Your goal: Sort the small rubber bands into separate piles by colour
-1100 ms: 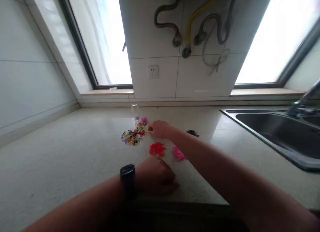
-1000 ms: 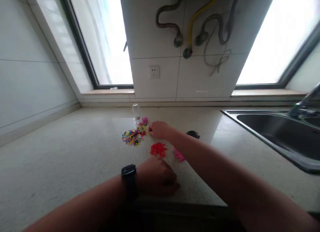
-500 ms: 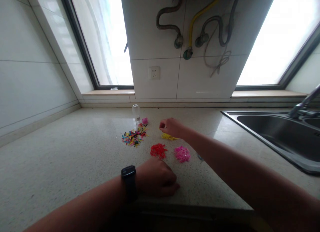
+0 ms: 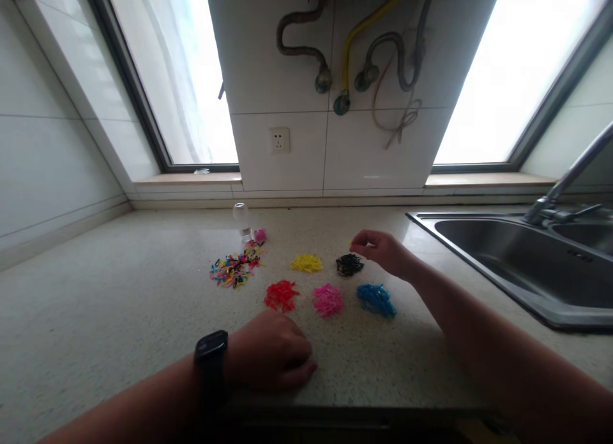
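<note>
My right hand (image 4: 380, 249) hovers just above a pile of black rubber bands (image 4: 349, 265), its fingertips pinched on a tiny yellow rubber band (image 4: 351, 244). My left hand (image 4: 272, 351), with a dark watch at the wrist, rests curled on the counter near its front edge, and nothing shows in it. Just beyond it lie red rubber bands (image 4: 281, 295) and pink ones (image 4: 328, 300). Blue rubber bands (image 4: 376, 299) form a heap on the right. A yellow pile (image 4: 307, 262) sits left of the black one. Mixed-colour rubber bands (image 4: 234, 269) are spread on the left.
A clear bottle-like container (image 4: 242, 222) stands behind the mixed pile, beside a small pink object (image 4: 260, 234). At the right, a steel sink (image 4: 479, 271) with a faucet (image 4: 550, 204) is set into the speckled counter (image 4: 143, 316). Pipes and a socket (image 4: 280, 140) are on the tiled wall.
My right hand has moved right, from over the yellow pile to over the black one. The view has turned slightly right, and the blue and black piles now show. My left hand stays resting.
</note>
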